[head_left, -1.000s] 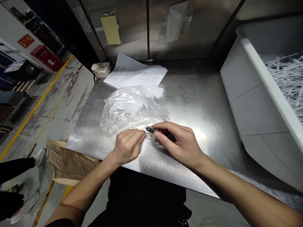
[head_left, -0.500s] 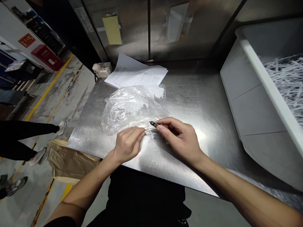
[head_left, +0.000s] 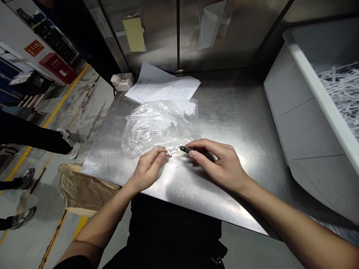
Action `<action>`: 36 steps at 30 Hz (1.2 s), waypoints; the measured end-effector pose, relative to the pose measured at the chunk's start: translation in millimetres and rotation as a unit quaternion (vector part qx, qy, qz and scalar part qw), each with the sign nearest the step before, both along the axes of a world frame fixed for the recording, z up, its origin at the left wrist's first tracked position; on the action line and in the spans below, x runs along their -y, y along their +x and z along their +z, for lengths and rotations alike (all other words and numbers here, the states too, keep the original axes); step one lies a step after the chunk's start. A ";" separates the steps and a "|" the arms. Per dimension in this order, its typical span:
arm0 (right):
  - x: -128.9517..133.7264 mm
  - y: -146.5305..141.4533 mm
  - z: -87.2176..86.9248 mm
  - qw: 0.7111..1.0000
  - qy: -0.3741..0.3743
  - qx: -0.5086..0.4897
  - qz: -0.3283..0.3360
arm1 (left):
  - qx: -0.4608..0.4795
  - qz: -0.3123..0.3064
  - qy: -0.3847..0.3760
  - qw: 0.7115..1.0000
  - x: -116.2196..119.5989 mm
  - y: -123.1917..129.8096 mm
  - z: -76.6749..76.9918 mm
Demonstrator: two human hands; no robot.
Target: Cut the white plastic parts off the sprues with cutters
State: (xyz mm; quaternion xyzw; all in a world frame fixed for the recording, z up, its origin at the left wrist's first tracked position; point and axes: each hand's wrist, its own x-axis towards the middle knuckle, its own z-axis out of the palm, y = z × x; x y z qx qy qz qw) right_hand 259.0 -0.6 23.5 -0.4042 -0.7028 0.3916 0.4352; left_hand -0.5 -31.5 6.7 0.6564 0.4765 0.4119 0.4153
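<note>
My left hand (head_left: 150, 168) is closed, thumb against fingers, pinching a small thin white plastic piece (head_left: 168, 152); most of it is hidden by the fingers. Facing it, my right hand (head_left: 220, 162) grips a small dark metal nail clipper (head_left: 185, 149) between thumb and fingers. The clipper's tip points left, close to the white piece; whether they touch I cannot tell. Just beyond both hands, a clear plastic bag (head_left: 151, 125) of small white bits rests on the steel table (head_left: 224, 112).
To the right, a large grey bin (head_left: 297, 127) holds many thin white plastic sticks (head_left: 343, 91). Printed papers (head_left: 165, 86) and a white power socket (head_left: 123, 81) lie at the back. An open brown paper sack (head_left: 88, 188) stands on the floor at left, near other people's legs (head_left: 36, 132).
The white branching piece in my left hand has turned, and less of it shows now. My left thumb has shifted upward. At left, the other people's legs and shoes have moved.
</note>
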 end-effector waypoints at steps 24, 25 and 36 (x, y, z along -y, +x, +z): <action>0.2 -0.6 -6.4 0.998 0.036 -0.001 0.053 | 0.290 0.033 -0.147 0.945 -8.2 4.8 9.4; 1.3 -2.0 -6.6 0.998 0.035 -0.004 0.056 | 0.289 0.036 -0.143 0.946 -8.2 4.9 9.2; 8.9 -7.6 -6.2 0.998 -0.037 -0.007 0.054 | 0.282 0.041 -0.095 0.954 -7.6 8.5 8.2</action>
